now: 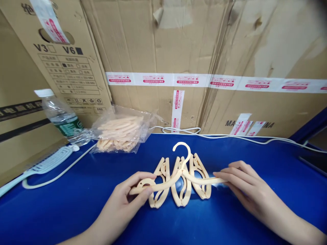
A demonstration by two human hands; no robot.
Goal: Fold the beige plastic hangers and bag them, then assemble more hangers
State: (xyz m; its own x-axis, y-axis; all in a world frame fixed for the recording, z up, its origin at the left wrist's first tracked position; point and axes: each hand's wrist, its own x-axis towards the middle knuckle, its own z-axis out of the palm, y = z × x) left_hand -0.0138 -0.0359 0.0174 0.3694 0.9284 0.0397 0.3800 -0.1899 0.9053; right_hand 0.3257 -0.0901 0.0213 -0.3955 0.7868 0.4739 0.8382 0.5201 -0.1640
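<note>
cardboard boxes (178, 44) stood behind the blue tabletop (76, 204). a clear plastic bag (120, 134) against them held more peach hangers. mid-tabletop, an opened hanger (178, 175) lay across the folded hangers (182, 194). the left hand (127, 200) pinched one arm end and the right hand (242, 183) the other. it looked light, stiff and hinged, best gripped at the arm ends.

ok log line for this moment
left hand: holds hanger left end | right hand: holds right end | under hanger: loose parts on blue table | back left: bag
</note>
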